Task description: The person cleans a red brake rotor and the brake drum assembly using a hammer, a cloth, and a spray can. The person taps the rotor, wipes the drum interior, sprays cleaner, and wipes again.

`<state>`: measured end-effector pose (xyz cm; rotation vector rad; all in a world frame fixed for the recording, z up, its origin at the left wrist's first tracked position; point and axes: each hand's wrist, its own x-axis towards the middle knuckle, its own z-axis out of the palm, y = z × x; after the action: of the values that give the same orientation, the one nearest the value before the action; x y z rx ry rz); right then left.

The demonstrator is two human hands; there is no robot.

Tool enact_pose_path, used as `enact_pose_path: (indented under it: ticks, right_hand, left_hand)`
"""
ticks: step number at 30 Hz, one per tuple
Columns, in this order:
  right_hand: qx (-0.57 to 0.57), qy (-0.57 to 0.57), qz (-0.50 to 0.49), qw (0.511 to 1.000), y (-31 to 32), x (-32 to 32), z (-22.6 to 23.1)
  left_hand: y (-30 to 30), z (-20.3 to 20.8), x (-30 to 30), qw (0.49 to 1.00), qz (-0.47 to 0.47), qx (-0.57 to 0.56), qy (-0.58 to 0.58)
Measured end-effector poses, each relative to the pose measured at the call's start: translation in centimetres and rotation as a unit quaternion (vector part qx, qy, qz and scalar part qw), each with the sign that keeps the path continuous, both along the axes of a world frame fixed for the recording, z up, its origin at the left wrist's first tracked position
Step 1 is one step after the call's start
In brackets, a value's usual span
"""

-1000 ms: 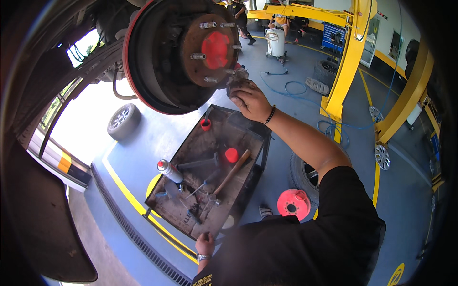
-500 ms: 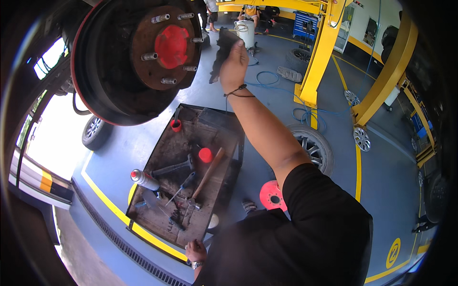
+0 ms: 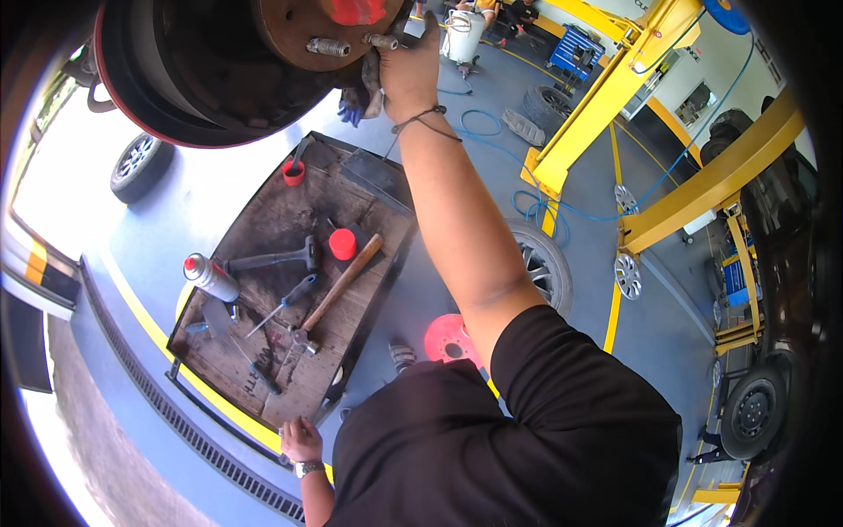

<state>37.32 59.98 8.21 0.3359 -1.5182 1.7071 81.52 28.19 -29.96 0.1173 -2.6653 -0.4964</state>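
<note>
My right hand (image 3: 411, 77) reaches up to the wheel hub (image 3: 303, 26) with its threaded studs. A dark, crumpled rag (image 3: 367, 83) is gripped in it and hangs down beside the backing rim of the black brake assembly (image 3: 211, 97); part of the rag looks bluish. The thumb points upward, while the other fingers are partly hidden behind the rag. Low down, my left hand (image 3: 301, 439), with a watch at the wrist, has its fingers curled over the near corner of the tool cart (image 3: 290, 406).
On the cart lie a hammer (image 3: 345, 285), a screwdriver (image 3: 285, 303), a spray can (image 3: 211, 277), a red cap (image 3: 342, 244) and a red cup (image 3: 294, 173). A red disc (image 3: 450, 338) and a wheel (image 3: 540, 268) rest on the floor. A yellow lift post (image 3: 606, 97) stands beyond.
My right hand has brought the rag from the open space right of the hub in against its edge. The view has shifted, so the hub appears higher. My left hand stays at the cart's corner.
</note>
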Motion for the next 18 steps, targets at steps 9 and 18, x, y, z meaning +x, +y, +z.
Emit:
enact_pose_path:
  ticks: [9, 18]
  right_hand:
    - [0.338, -0.135, -0.318, 0.875, -0.1, 3.9, 3.7]
    - [0.241, -0.284, -0.210, 0.904, -0.5, 3.5, 3.1]
  left_hand:
    - [0.2, -0.2, 0.5, 0.999, 0.047, 0.009, -0.001]
    - [0.5, -0.5, 0.3, 0.998, 0.061, -0.001, 0.026]
